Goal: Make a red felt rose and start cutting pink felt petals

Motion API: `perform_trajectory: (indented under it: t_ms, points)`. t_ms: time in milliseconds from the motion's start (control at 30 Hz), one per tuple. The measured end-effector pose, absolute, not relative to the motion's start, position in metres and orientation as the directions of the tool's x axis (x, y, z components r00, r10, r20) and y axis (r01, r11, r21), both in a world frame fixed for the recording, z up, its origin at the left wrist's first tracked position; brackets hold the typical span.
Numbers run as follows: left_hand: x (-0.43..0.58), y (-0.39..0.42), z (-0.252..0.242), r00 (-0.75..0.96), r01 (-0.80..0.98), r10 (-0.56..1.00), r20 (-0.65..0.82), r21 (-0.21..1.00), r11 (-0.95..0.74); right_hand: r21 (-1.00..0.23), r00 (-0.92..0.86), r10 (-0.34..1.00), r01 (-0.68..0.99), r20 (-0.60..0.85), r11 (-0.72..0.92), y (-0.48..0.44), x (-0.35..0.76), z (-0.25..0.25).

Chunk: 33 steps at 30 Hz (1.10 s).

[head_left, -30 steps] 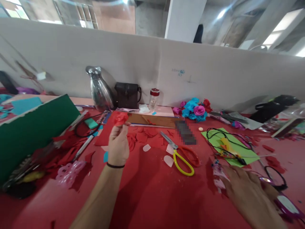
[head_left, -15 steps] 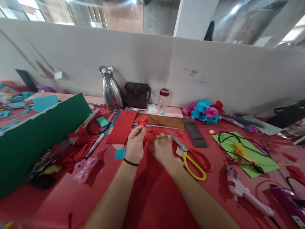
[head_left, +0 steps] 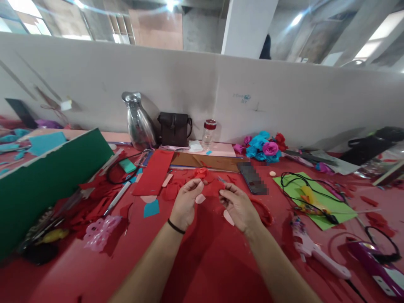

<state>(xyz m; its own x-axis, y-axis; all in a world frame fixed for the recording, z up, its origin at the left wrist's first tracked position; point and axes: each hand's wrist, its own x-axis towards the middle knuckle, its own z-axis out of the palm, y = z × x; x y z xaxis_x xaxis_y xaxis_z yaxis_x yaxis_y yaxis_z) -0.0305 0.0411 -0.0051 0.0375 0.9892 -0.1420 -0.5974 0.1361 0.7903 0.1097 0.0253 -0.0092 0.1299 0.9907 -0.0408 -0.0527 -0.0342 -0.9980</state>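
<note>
While the left hand (head_left: 184,206) pinches a red flower (head_left: 201,172) between thumb and finger, the right hand (head_left: 238,205) grips a small red petal (head_left: 220,186) with its fingertips. Both hands are above the middle of the counter (head_left: 195,273), near each other but apart, and the flower is just beyond the left fingertips. Scissors (head_left: 269,213) lie partly hidden behind the right hand, so that one red handle shows beside it. To the left of the flower lies a red sheet (head_left: 154,172), with a blue piece (head_left: 151,208) near its lower end. On the right, a pink glue gun (head_left: 318,254) rests near a green sheet (head_left: 344,214), over which a black cord (head_left: 285,191) is looped. Farther back, a jug (head_left: 140,126), a bag (head_left: 174,130) and a jar (head_left: 208,136) stand in a row before the wall (head_left: 189,84), and colourful flowers (head_left: 263,147) lie to their right.
</note>
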Motion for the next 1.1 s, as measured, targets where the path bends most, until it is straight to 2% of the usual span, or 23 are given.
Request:
perform_trajectory:
  t_ms: [100,167,300,467,600,867,1100]
  points:
    - [-0.023,0.034,-0.007,0.173,-0.566,0.973,-0.156,0.792,0.228,-0.912,0.093,0.986,-0.402,-0.136,-0.088,0.017,0.113,-0.009]
    - [-0.019,0.031,-0.008,0.198,-0.558,0.967,-0.160,0.793,0.245,-0.878,0.096,0.984,-0.472,-0.147,-0.085,0.016,0.114,-0.010]
    - [-0.013,0.027,-0.009,0.167,-0.564,0.968,-0.189,0.786,0.251,-0.913,0.268,0.956,-0.407,-0.119,0.000,0.017,0.115,-0.011]
    - [-0.007,0.026,-0.013,0.114,-0.592,0.966,-0.234,0.764,0.255,-0.943,0.454,0.878,-0.332,-0.151,0.009,0.011,0.112,-0.008]
    - [-0.003,0.024,-0.013,0.085,-0.581,0.976,-0.199,0.786,0.211,-0.925,0.456,0.862,-0.378,-0.221,-0.037,0.006,0.104,-0.008]
    - [0.003,0.022,-0.017,0.042,-0.495,0.990,-0.137,0.857,0.140,-0.905,0.437,0.881,-0.425,-0.181,0.025,0.006,0.099,-0.011]
    - [0.002,0.021,-0.024,-0.041,-0.328,0.998,-0.046,0.944,0.030,-0.889,0.476,0.858,-0.456,-0.192,0.054,-0.003,0.093,0.001]
